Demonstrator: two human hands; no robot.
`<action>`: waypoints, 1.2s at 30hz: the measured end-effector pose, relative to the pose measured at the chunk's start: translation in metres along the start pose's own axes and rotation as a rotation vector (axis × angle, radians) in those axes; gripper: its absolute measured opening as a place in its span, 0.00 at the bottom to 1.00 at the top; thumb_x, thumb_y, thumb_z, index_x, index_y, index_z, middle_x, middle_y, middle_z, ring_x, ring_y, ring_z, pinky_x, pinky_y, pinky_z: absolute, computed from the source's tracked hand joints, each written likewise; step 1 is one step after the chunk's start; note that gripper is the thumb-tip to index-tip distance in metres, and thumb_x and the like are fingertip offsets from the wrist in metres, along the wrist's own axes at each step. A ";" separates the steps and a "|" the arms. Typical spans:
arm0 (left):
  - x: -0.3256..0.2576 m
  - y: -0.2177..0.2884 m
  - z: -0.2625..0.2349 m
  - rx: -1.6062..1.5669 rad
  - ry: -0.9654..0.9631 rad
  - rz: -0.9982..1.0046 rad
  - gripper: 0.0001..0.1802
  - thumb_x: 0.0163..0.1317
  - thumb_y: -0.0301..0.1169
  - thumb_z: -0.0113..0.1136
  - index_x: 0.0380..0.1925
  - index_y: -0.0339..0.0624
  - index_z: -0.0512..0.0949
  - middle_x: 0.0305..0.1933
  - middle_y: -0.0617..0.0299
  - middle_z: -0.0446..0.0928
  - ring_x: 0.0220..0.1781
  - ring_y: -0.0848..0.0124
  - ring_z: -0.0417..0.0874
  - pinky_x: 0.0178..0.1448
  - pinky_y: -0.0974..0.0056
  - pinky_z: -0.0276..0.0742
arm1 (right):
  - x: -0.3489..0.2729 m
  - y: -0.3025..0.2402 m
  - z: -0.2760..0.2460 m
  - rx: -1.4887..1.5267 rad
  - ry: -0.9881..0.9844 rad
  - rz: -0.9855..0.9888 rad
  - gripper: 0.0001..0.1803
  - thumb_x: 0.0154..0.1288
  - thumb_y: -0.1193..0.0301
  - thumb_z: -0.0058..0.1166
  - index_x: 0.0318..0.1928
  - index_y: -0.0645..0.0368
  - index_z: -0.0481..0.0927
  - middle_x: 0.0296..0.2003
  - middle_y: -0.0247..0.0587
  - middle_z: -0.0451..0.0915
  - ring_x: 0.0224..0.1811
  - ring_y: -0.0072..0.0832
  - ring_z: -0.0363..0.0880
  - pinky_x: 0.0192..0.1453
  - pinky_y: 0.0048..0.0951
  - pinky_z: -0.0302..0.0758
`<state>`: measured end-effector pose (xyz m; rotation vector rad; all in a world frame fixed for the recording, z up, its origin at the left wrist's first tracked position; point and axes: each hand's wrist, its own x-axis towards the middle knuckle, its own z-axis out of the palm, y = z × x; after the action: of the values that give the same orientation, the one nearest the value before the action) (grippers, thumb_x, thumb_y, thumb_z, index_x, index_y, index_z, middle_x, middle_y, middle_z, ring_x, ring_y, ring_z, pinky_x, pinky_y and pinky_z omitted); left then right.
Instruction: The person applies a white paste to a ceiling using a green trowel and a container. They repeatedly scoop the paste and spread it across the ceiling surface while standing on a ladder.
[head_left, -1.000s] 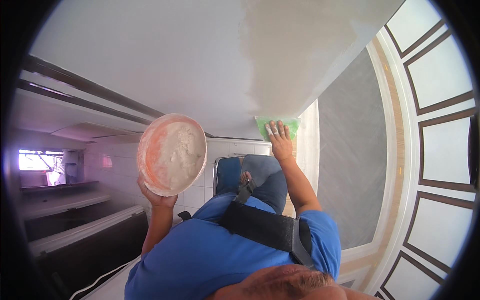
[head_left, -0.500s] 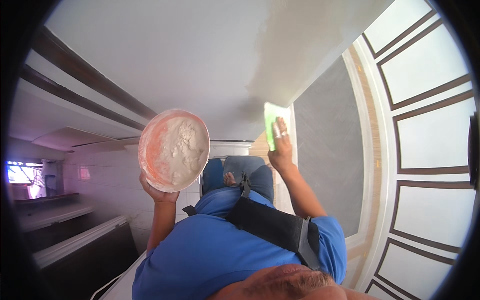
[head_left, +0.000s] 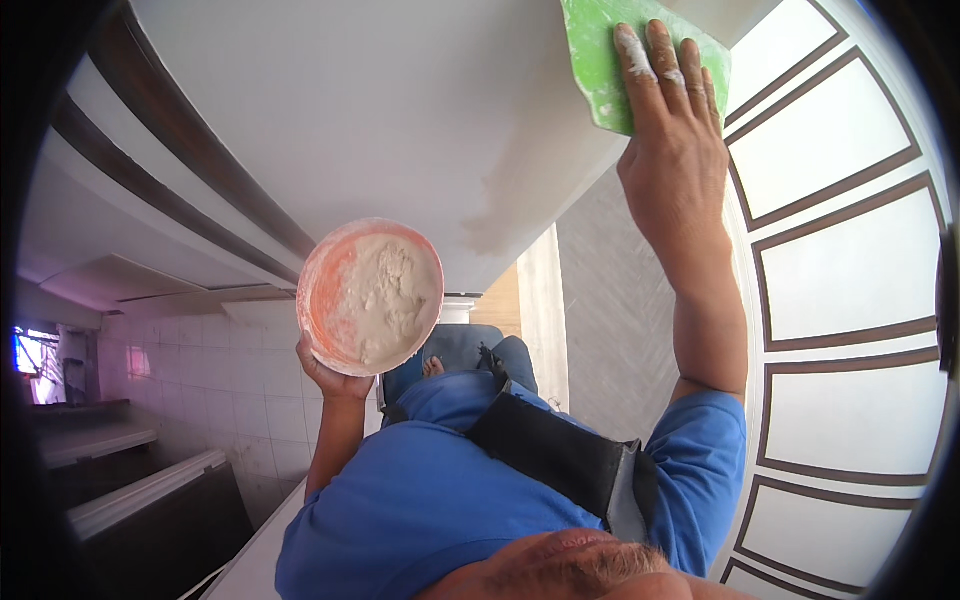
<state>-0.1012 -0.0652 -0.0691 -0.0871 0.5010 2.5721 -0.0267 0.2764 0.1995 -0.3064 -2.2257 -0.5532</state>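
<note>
My left hand [head_left: 332,376] grips a round orange bowl [head_left: 322,300] from below at its near left side. Thick off-white putty [head_left: 385,305] fills much of the bowl, and dried smears coat its rim. High at the upper right, my right hand [head_left: 680,170] holds a green plastic spreader [head_left: 597,80] with the fingers laid flat over it. White putty marks two of those fingers. The spreader lies at the white wall [head_left: 370,110], close to its right-hand edge. A darker, damp-looking patch [head_left: 525,190] shows on the wall below the spreader.
White panels with dark brown trim [head_left: 850,285] curve along the right. Grey flooring [head_left: 615,290] lies below my right arm. Dark wooden trim [head_left: 190,120] runs along the wall at left. A dark, white-edged piece [head_left: 165,530] stands low on the left, near white tiles [head_left: 225,360].
My right hand has swept the spreader up and to the right along the wall. The bowl in my left hand has shifted slightly right.
</note>
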 end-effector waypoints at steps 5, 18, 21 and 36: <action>-0.003 -0.003 -0.001 0.013 0.064 0.037 0.42 0.63 0.54 0.55 0.74 0.46 0.64 0.76 0.53 0.65 0.76 0.50 0.67 0.76 0.42 0.68 | -0.048 -0.013 0.036 0.144 -0.178 -0.015 0.39 0.63 0.84 0.49 0.76 0.48 0.65 0.78 0.50 0.58 0.81 0.58 0.50 0.83 0.59 0.50; -0.005 -0.001 0.007 0.108 0.106 0.071 0.39 0.65 0.53 0.54 0.73 0.48 0.66 0.76 0.54 0.66 0.77 0.52 0.66 0.77 0.43 0.65 | -0.267 -0.077 0.197 0.326 -0.408 0.003 0.39 0.62 0.78 0.50 0.76 0.48 0.65 0.78 0.46 0.57 0.83 0.54 0.45 0.83 0.58 0.45; -0.006 0.001 0.009 0.126 0.109 0.070 0.39 0.65 0.53 0.53 0.73 0.46 0.65 0.76 0.54 0.66 0.76 0.52 0.67 0.76 0.43 0.68 | -0.314 -0.090 0.232 0.360 -0.479 -0.008 0.38 0.65 0.76 0.49 0.77 0.47 0.64 0.79 0.46 0.56 0.83 0.53 0.45 0.84 0.57 0.45; -0.004 -0.003 0.012 0.017 0.087 0.051 0.39 0.64 0.51 0.57 0.73 0.48 0.66 0.77 0.54 0.65 0.77 0.52 0.65 0.79 0.41 0.62 | -0.299 -0.048 0.161 0.769 -0.725 0.277 0.40 0.58 0.87 0.44 0.74 0.52 0.68 0.75 0.46 0.65 0.79 0.51 0.59 0.81 0.55 0.57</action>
<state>-0.0956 -0.0606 -0.0587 -0.1832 0.5638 2.6219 0.0426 0.3010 -0.1357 -0.4336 -2.8025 0.6740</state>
